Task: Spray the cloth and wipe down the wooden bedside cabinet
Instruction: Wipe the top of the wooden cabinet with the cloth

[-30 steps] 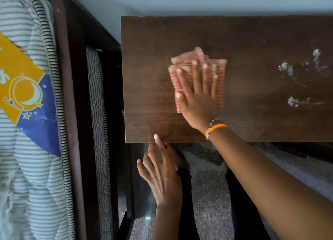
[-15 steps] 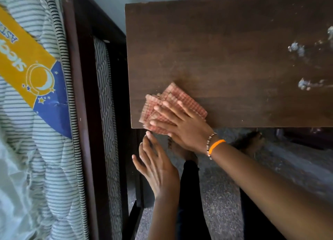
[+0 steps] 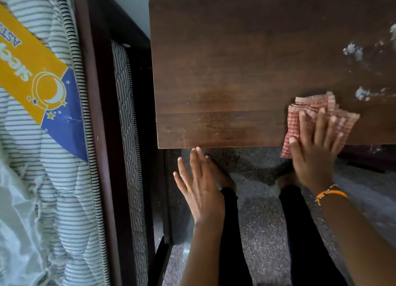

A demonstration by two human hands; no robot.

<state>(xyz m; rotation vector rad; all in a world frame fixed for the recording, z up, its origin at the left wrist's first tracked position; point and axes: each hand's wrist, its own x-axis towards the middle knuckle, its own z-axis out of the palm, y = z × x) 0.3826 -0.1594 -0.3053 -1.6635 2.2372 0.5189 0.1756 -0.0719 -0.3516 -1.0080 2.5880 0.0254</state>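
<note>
The red-and-white checked cloth [image 3: 317, 116] lies bunched on the top of the wooden bedside cabinet [image 3: 235, 60], at its near edge toward the right, with one corner hanging just over that edge. The right hand [image 3: 315, 154] presses down on it with fingers spread flat across the fabric rather than curled around it, the palm reaching out past the cabinet's front edge; an orange band and a beaded bracelet [image 3: 329, 194] sit on that wrist. Just beyond the cloth, farther back and to the right, pale whitish smudges [image 3: 362, 93] mark the dark wood, with more of them near the right border of the view. The left hand [image 3: 199, 185] is held open and empty in front of the cabinet, fingers straight and together, the fingertips touching or nearly touching the front edge near its left corner. Below the hands, dark trouser legs and bare feet stand on a speckled floor [image 3: 261, 232]. To the left of the cabinet runs a dark bed frame [image 3: 100, 135] carrying a striped mattress [image 3: 64, 189] with a yellow and blue label [image 3: 42, 82].
</note>
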